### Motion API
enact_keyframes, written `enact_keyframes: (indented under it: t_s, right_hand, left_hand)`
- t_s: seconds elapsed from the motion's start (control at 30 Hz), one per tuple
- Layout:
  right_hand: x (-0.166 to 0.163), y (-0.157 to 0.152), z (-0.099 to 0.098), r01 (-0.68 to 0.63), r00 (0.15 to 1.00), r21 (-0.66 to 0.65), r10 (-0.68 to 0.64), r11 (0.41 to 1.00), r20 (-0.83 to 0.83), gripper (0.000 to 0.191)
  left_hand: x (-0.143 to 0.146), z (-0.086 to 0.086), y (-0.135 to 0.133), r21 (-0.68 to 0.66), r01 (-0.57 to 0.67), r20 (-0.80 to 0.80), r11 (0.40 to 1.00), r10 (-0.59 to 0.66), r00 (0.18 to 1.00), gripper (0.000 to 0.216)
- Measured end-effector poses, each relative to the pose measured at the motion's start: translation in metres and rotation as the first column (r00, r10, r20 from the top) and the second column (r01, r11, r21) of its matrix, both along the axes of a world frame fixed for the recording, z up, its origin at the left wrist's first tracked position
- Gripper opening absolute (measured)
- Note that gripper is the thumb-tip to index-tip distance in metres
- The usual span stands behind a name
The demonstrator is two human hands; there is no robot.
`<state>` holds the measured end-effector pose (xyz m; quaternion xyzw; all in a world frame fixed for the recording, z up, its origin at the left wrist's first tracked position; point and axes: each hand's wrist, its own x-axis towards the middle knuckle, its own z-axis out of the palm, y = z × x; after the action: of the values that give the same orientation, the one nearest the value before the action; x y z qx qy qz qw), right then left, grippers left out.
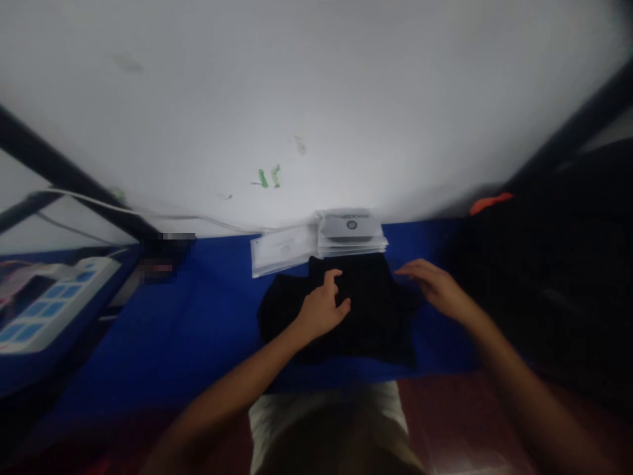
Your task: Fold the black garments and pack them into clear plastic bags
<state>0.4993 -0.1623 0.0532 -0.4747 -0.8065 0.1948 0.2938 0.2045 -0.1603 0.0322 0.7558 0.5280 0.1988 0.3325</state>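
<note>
Counted from near to far: two bare forearms, two hands, one black folded cloth garment [366, 316], one flat clear plastic packet [281, 254], one stack of grey-white plastic packets [352, 232].

Lies flat near the middle of the blue table cover [198, 330], just this side of the packets and touching the stack's near edge. Looks matte and very dark, roughly square, with a wider flap spreading left and a rumpled near edge; too blurred for seams or print.

Left hand [324, 307]: reaches in from near left, rests on the garment's middle, fingers curled loosely, thumb raised toward the far side. Cannot tell whether any fold sits pinched under those fingers.

Right hand [435, 284]: comes from near right, palm down, fingers stretched out and spread, nothing gripped, fingertips at the garment's far right edge.

Far left: one white device with blue buttons [54, 303]. Right: one dark heap [544, 277] with an orange tag [489, 202]. Farthest: white wall [316, 99] with small green marks [270, 177].
</note>
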Motion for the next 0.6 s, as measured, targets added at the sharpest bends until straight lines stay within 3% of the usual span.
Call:
enact_keyframes:
  t_s: [0.07, 0.13, 0.23, 0.3, 0.4, 0.47, 0.53, 0.6]
  right_hand:
    - [-0.008, 0.003, 0.015, 0.079, 0.996, 0.07, -0.076, 0.994, -0.044, 0.036]
    - [-0.023, 0.008, 0.032, 0.059, 0.994, 0.043, -0.055, 0.997, -0.09, 0.035]
    - [-0.053, 0.018, 0.052, -0.193, 0.967, -0.166, 0.16, 0.967, -0.197, 0.073]
    - [-0.072, 0.026, 0.053, -0.364, 0.896, -0.337, 0.229, 0.868, -0.38, 0.086]
    - [-0.092, 0.031, 0.038, -0.504, 0.752, -0.543, 0.032, 0.672, -0.658, 0.078]
    - [-0.103, 0.026, 0.022, -0.534, 0.685, -0.65, -0.174, 0.541, -0.707, 0.071]
    - [-0.112, 0.016, 0.007, -0.528, 0.659, -0.72, -0.317, 0.452, -0.682, 0.062]
    - [-0.12, 0.004, -0.004, -0.499, 0.637, -0.759, -0.415, 0.419, -0.649, 0.051]
  left_hand:
    - [0.002, 0.001, -0.002, 0.067, 0.013, 0.18, 0.998, -0.025, 0.983, 0.056]
    - [0.004, 0.006, -0.005, 0.135, 0.004, 0.383, 0.991, -0.056, 0.922, 0.051]
    - [0.009, 0.022, -0.01, 0.149, -0.043, 0.618, 0.988, -0.059, 0.784, 0.043]
    - [0.01, 0.033, -0.012, 0.113, -0.084, 0.722, 0.99, -0.024, 0.691, 0.038]
    - [0.007, 0.046, -0.011, 0.047, -0.185, 0.801, 0.982, 0.074, 0.594, 0.033]
    - [-0.002, 0.048, -0.007, 0.004, -0.249, 0.807, 0.968, 0.144, 0.573, 0.033]
    - [-0.016, 0.043, 0.002, -0.005, -0.281, 0.778, 0.96, 0.181, 0.602, 0.032]
    - [-0.035, 0.034, 0.014, 0.068, -0.265, 0.686, 0.962, 0.148, 0.712, 0.025]
